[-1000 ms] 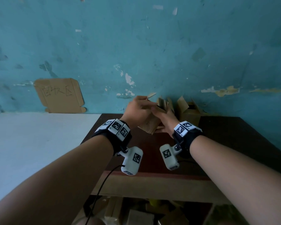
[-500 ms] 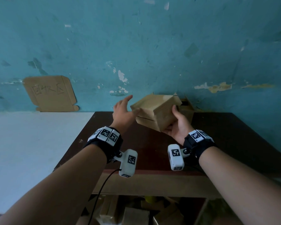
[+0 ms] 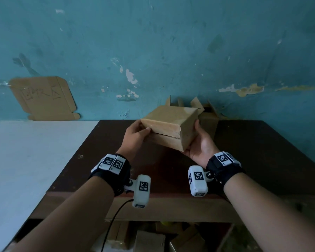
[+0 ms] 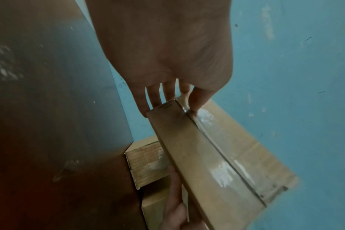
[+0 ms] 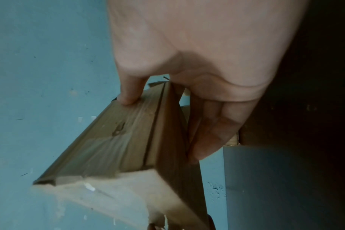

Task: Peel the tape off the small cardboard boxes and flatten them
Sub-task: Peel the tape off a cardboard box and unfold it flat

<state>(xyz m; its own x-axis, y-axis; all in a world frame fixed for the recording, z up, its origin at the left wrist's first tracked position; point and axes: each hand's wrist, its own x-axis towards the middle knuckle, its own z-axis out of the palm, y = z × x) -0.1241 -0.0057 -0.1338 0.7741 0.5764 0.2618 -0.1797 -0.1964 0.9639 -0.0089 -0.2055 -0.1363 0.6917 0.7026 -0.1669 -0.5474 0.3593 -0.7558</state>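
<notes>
— Both hands grip the small cardboard box point(image 3: 171, 128): the right hand point(image 3: 201, 146) cradles it from below and the side with curled fingers, while the left hand point(image 3: 135, 135) pinches its left end, thumb at the seam.

— Where is the box?

— Centre of the head view, held in the air above the dark table point(image 3: 262, 160), tilted with one corner toward the camera. I think the right hand steadies it so the left can find the tape's edge.

— Is there tape?

— The head view barely shows it. The left wrist view shows glossy clear tape point(image 4: 223, 157) running along the flap seam, with the thumb point(image 4: 197, 101) resting at its near end. The right wrist view shows shiny film too.

— And farther back?

— An opened box point(image 3: 207, 117) stands against the blue wall point(image 3: 171, 42); a flattened cardboard sheet point(image 3: 44, 99) leans at the left of the frame.
</notes>
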